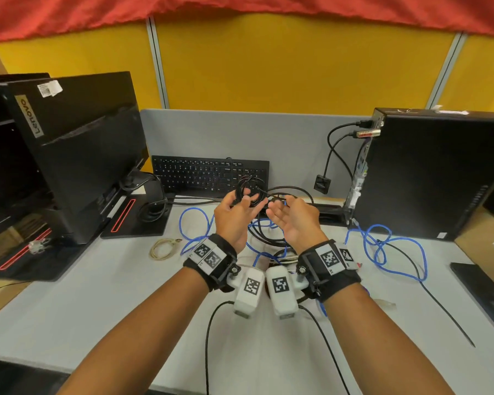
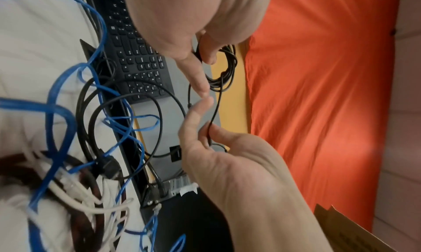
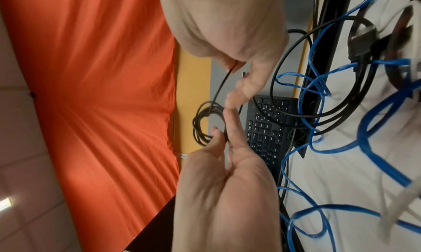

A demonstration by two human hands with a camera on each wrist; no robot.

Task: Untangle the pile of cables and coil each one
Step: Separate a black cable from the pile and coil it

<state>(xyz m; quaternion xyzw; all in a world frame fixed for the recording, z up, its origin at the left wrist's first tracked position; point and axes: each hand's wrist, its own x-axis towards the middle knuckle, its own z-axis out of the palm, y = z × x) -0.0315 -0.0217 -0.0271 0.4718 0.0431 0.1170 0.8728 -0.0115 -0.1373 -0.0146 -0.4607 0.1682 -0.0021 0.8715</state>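
My left hand (image 1: 243, 199) holds a small coil of thin black cable (image 1: 248, 191) above the desk's far side, thumb and forefinger pinching its loops (image 2: 224, 72). The cable's free run leads to my right hand (image 1: 280, 205), which pinches it between thumb and forefinger (image 3: 234, 67); the other fingers are spread. The two hands are close together, fingertips almost touching. Below them on the desk lies a tangle: a long blue cable (image 1: 382, 248), a thicker black cable (image 1: 268, 236) and white cables (image 2: 75, 192). A beige cable (image 1: 163, 248) lies coiled at the left.
A black keyboard (image 1: 208, 173) leans against the grey divider behind the hands. A monitor (image 1: 77, 155) and headphones (image 1: 151, 208) stand at the left, a black PC tower (image 1: 434, 172) with plugged-in cables at the right, and a cardboard box (image 1: 482, 238) beyond it.
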